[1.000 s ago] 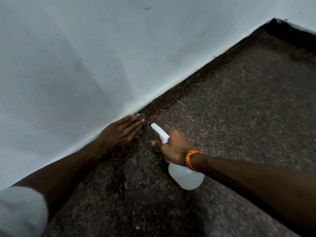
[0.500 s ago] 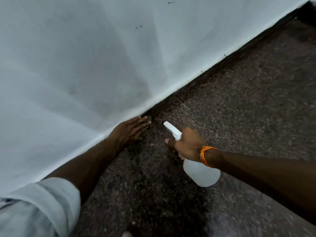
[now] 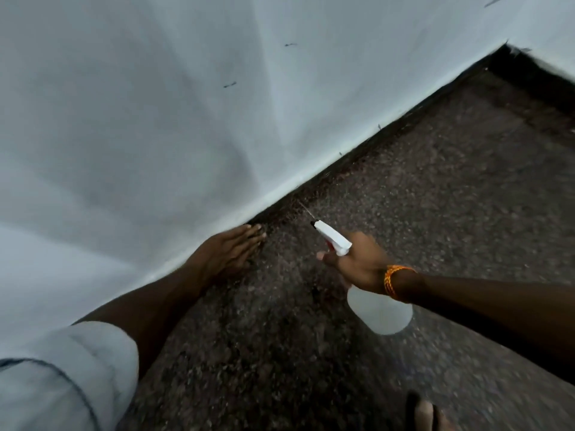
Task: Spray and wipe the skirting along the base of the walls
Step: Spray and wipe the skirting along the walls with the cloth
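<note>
Now the spray bottle jets at skirting beyond left hand.

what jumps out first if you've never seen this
The white spray bottle, gripped in the right hand at centre right, points its nozzle at the dark skirting. Left of it, the left hand lies flat against the skirting. An orange band rings the right wrist.
</note>
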Motion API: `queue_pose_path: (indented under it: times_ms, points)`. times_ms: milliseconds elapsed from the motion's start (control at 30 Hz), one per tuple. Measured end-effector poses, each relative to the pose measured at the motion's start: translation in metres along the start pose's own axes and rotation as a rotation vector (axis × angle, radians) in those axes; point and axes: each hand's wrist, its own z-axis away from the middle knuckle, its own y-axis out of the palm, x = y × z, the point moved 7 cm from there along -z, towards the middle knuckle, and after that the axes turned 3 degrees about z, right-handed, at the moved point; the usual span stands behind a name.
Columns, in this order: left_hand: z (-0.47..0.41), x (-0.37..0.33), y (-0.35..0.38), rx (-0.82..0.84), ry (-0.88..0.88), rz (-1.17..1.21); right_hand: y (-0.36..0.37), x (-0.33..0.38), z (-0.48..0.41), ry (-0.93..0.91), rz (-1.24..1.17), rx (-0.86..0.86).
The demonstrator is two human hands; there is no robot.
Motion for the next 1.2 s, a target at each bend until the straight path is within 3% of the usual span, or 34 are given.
queue_pose_path:
  times_ms: [67, 167, 300, 400, 600, 1000, 1200]
  points:
    - [-0.036, 0.009, 0.004, 0.036, 0.014, -0.01, 0.002, -0.007, -0.011, -0.021, -0.005, -0.031]
    - [-0.055, 0.019, -0.011, -0.063, 0.021, -0.094, 0.011, -0.01, -0.023, -0.072, -0.022, -0.021]
    - [0.024, 0.001, -0.02, -0.081, 0.082, -0.098, 0.012, -0.011, -0.019, -0.084, -0.003, 0.006]
    - [0.05, -0.002, -0.008, 0.022, 0.092, -0.126, 0.014, -0.013, -0.018, -0.079, -0.045, 0.022]
    - [-0.055, 0.014, -0.017, -0.085, -0.018, -0.018, 0.018, -0.008, -0.019, -0.085, -0.11, 0.03]
    - [-0.009, 0.007, -0.002, -0.032, 0.062, -0.07, 0.008, -0.018, -0.024, 0.012, -0.125, -0.008]
    - [-0.102, 0.023, -0.019, -0.153, 0.011, -0.042, -0.013, -0.024, -0.027, 0.025, -0.202, -0.127]
